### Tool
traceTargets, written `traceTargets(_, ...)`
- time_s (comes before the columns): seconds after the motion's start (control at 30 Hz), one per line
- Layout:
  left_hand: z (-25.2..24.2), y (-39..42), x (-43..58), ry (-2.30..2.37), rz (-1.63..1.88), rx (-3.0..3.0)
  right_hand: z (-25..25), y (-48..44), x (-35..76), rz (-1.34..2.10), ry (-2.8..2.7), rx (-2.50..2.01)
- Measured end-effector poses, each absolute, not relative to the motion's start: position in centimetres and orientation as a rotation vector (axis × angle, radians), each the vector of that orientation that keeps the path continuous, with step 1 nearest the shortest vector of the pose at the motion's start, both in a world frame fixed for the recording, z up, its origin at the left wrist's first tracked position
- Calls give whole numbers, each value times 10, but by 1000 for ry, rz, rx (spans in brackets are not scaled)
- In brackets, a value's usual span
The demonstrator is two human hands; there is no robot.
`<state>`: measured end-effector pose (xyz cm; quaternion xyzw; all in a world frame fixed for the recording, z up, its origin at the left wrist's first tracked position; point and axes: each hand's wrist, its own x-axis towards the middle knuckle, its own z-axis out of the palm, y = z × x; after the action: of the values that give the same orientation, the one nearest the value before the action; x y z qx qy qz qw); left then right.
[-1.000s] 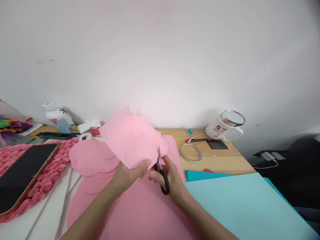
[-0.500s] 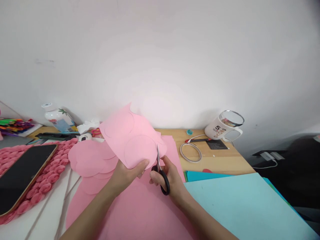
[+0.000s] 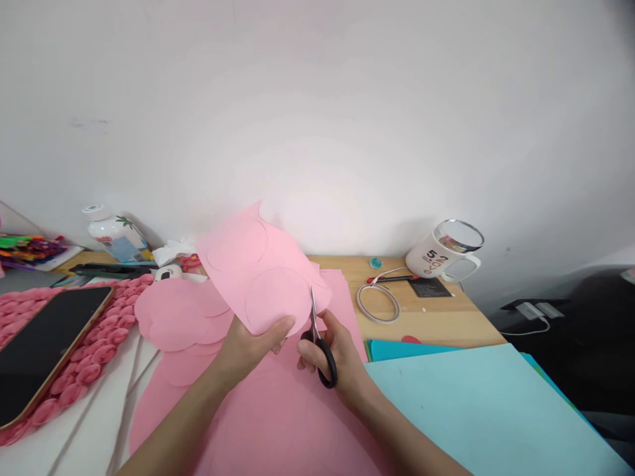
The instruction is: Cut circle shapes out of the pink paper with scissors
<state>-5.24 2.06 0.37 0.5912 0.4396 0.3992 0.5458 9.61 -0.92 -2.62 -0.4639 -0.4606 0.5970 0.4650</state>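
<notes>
the left hand [image 3: 253,349] pinches the lower edge of a pink paper sheet [image 3: 276,297] bearing round outlines; at the sheet's right side, the right hand [image 3: 342,354] grasps black-handled metal scissors [image 3: 323,346].

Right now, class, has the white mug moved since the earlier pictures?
No; the white mug shows no shift either way against the wooden desk.

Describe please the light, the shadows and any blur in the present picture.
Head view: the wall is brightest just behind the held pink paper; head view: soft shadows fall on it beside the white bottle and the mug; head view: the paper's upper left edge looks blurred, the scissors fairly sharp.
</notes>
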Motion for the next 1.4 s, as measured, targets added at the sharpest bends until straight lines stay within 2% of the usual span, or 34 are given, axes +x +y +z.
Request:
traceTargets(0.7,-5,25,-55,967,1065,1379,-30,-9,96,1453,-1145,-1166)
traceTargets(0.9,6,16,-44,1000,1088,1290,-25,-11,91,1457,-1070,-1168)
traceTargets(1.03,13,7,-32,830,954,1417,-23,-11,88,1446,-997,-1188)
traceTargets(1.17,10,4,-29,852,801,1454,-28,-13,85,1439,-1009,-1167)
traceTargets(1.4,1,-8,-25,1035,1060,1299,-33,-16,81,1497,-1042,-1134)
